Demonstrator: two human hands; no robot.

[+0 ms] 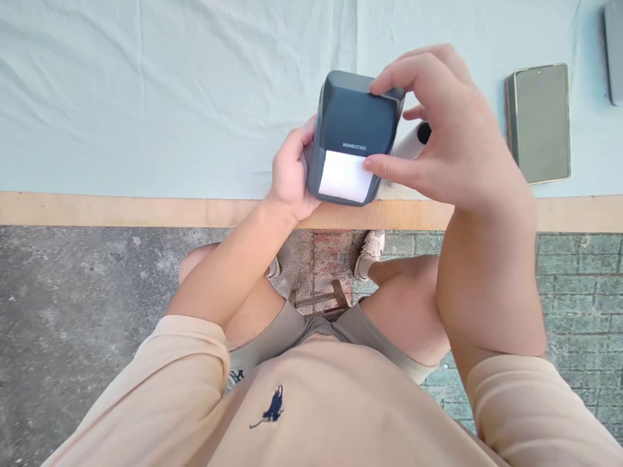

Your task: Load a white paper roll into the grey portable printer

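A dark label printer (pixel 361 120) marked NIIMBOT is held over the near edge of the table, tilted slightly. My left hand (pixel 294 172) is closed around its left side, the fingers hidden beneath it. A white label strip (pixel 343 176) shows below the printer's dark cover. My right hand (pixel 448 123) spans the printer's right side, its index fingertip at the upper edge and its thumb on the strip's right edge. Partly hidden behind that hand is a white roll (pixel 411 143) with a dark end.
A pale cloth (pixel 170 97) covers the table, with a bare wooden edge (pixel 121 209) in front. At the right lies a phone (pixel 542 123) on a dark object. A grey item (pixel 614 52) is cut off at the far right. Below stands a wooden stool (pixel 335 298) between the legs.
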